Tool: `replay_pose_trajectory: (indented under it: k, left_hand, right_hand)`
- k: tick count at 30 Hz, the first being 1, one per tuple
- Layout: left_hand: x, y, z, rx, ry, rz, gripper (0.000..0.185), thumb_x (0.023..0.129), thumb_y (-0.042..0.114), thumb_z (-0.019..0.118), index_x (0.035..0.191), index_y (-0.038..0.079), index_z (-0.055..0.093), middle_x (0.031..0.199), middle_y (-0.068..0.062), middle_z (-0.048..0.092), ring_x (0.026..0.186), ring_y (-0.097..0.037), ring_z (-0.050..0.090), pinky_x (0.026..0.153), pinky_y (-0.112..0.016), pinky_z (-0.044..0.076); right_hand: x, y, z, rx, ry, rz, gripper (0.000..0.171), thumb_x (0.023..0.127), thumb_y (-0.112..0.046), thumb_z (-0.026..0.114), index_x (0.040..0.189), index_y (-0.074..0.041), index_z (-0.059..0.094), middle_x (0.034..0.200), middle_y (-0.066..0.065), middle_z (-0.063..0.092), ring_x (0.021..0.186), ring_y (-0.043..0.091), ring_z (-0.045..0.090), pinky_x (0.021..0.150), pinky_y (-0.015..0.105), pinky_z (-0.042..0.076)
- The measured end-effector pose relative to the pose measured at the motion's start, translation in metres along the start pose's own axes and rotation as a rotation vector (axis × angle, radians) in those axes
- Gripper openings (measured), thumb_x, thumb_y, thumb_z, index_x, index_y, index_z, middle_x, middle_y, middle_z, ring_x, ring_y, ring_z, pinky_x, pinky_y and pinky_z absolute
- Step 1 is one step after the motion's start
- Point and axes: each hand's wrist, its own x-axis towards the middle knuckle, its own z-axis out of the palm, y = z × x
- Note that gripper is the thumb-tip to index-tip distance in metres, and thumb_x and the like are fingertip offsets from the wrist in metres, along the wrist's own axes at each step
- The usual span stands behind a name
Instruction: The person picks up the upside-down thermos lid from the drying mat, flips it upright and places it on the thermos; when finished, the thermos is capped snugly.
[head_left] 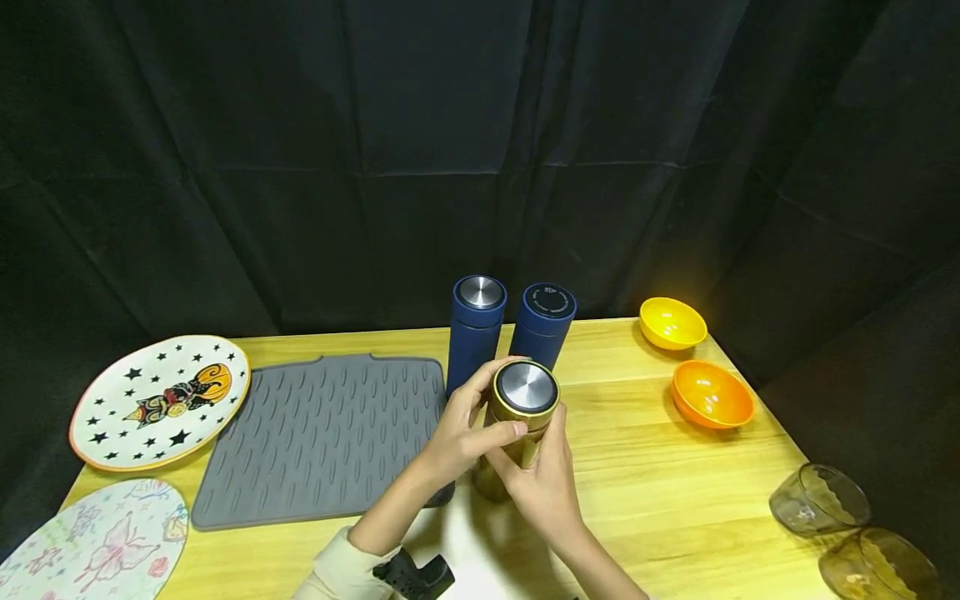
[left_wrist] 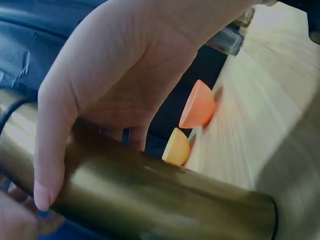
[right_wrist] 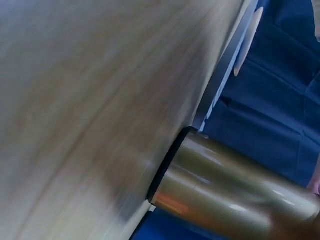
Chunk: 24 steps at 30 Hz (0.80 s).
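Note:
A gold thermos flask (head_left: 491, 482) with a silver-topped lid (head_left: 528, 386) stands upright on the table, its base against the wood in the right wrist view. My left hand (head_left: 467, 427) grips its upper part from the left; the thumb lies across the gold body (left_wrist: 165, 195) in the left wrist view. From the right, my right hand (head_left: 546, 487) holds the same flask just below the lid. Behind it stand two dark blue flasks, one with a silver top (head_left: 474, 346) and one with a black top (head_left: 542, 329). In the right wrist view the flask (right_wrist: 235, 190) mostly shows without the hand.
A grey ribbed mat (head_left: 322, 442) lies to the left, beside a star-patterned plate (head_left: 112, 387) and a butterfly-patterned plate (head_left: 90, 537). At the right are a yellow bowl (head_left: 672, 324), an orange bowl (head_left: 711, 396) and two tinted glasses (head_left: 817, 500). Black cloth (head_left: 420, 242) hangs behind the table.

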Motion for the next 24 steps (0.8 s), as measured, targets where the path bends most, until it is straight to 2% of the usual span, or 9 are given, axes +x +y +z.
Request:
replay_pose_trajectory:
  k: [2, 5, 7, 11, 13, 16, 19, 22, 24]
  left_hand:
    - [-0.0001, 0.0016, 0.002, 0.065, 0.018, 0.004, 0.073, 0.076, 0.021, 0.078, 0.142, 0.008, 0.05, 0.142, -0.012, 0.047, 0.131, -0.023, 0.044, 0.109, -0.048, 0.034]
    - [-0.0006, 0.0029, 0.0061, 0.203, 0.09, 0.008, 0.083, 0.07, 0.027, 0.086, 0.143, 0.014, 0.049, 0.135, -0.006, 0.049, 0.125, -0.018, 0.048, 0.103, -0.045, 0.04]
    - [-0.0011, 0.0033, 0.0077, 0.187, 0.116, 0.026, 0.081, 0.072, 0.023, 0.083, 0.143, 0.012, 0.046, 0.13, -0.008, 0.055, 0.12, -0.02, 0.053, 0.1, -0.044, 0.043]
    - [-0.0026, 0.0047, 0.0082, 0.083, 0.069, 0.037, 0.079, 0.074, 0.015, 0.073, 0.145, 0.009, 0.037, 0.139, -0.015, 0.052, 0.124, -0.024, 0.052, 0.104, -0.047, 0.041]
    - [-0.0028, 0.0062, 0.009, 0.133, 0.07, 0.021, 0.075, 0.077, 0.02, 0.076, 0.143, 0.01, 0.041, 0.14, -0.011, 0.052, 0.124, -0.023, 0.053, 0.102, -0.046, 0.042]
    - [-0.0013, 0.008, 0.0096, 0.233, 0.114, 0.002, 0.076, 0.071, 0.026, 0.087, 0.134, 0.013, 0.048, 0.129, -0.003, 0.061, 0.115, -0.018, 0.058, 0.095, -0.039, 0.046]
    - [-0.0003, 0.0082, 0.0075, 0.146, 0.099, 0.011, 0.071, 0.071, 0.015, 0.084, 0.129, 0.009, 0.045, 0.128, -0.008, 0.064, 0.114, -0.022, 0.062, 0.096, -0.036, 0.047]
    - [-0.0006, 0.0079, 0.0057, 0.058, 0.05, 0.013, 0.069, 0.071, 0.008, 0.077, 0.131, 0.006, 0.042, 0.143, -0.013, 0.053, 0.128, -0.025, 0.053, 0.105, -0.039, 0.041]
    - [-0.0015, 0.0083, 0.0063, 0.125, 0.046, 0.023, 0.07, 0.072, 0.015, 0.078, 0.133, 0.008, 0.043, 0.149, -0.011, 0.044, 0.134, -0.024, 0.046, 0.108, -0.043, 0.038]
  right_hand:
    - [-0.0002, 0.0008, -0.0005, 0.006, -0.001, -0.006, 0.073, 0.074, 0.002, 0.078, 0.135, -0.004, 0.039, 0.125, 0.012, 0.059, 0.111, 0.021, 0.056, 0.093, 0.043, 0.046]
    - [-0.0002, 0.0017, -0.001, 0.0, -0.002, -0.033, 0.074, 0.072, 0.007, 0.075, 0.135, -0.003, 0.038, 0.127, 0.014, 0.058, 0.117, 0.024, 0.056, 0.097, 0.047, 0.046]
    - [-0.0001, 0.0024, -0.0009, 0.003, -0.004, -0.037, 0.074, 0.071, 0.009, 0.076, 0.134, -0.003, 0.039, 0.126, 0.014, 0.059, 0.114, 0.023, 0.056, 0.096, 0.045, 0.046]
    - [-0.0004, 0.0027, -0.0013, -0.003, -0.015, -0.037, 0.07, 0.071, 0.01, 0.074, 0.13, -0.003, 0.04, 0.119, 0.012, 0.06, 0.105, 0.019, 0.056, 0.089, 0.038, 0.047]
    - [-0.0005, 0.0028, -0.0014, -0.011, -0.018, -0.039, 0.068, 0.071, 0.011, 0.072, 0.129, -0.003, 0.041, 0.116, 0.011, 0.06, 0.103, 0.02, 0.057, 0.088, 0.039, 0.048]
    - [-0.0008, 0.0021, -0.0008, -0.013, -0.026, -0.055, 0.069, 0.071, 0.011, 0.073, 0.131, -0.002, 0.04, 0.12, 0.013, 0.06, 0.11, 0.025, 0.058, 0.093, 0.046, 0.048]
    - [-0.0009, 0.0008, 0.0002, -0.006, -0.025, -0.052, 0.073, 0.07, 0.008, 0.076, 0.133, -0.003, 0.039, 0.125, 0.015, 0.058, 0.117, 0.028, 0.056, 0.098, 0.051, 0.045]
    - [-0.0008, 0.0009, 0.0004, 0.003, -0.021, -0.041, 0.074, 0.07, 0.009, 0.076, 0.132, -0.002, 0.038, 0.127, 0.015, 0.058, 0.118, 0.026, 0.056, 0.098, 0.05, 0.045]
    - [-0.0007, 0.0015, -0.0003, -0.008, -0.017, -0.044, 0.071, 0.071, 0.01, 0.074, 0.131, -0.002, 0.039, 0.122, 0.015, 0.059, 0.113, 0.024, 0.058, 0.095, 0.046, 0.047]
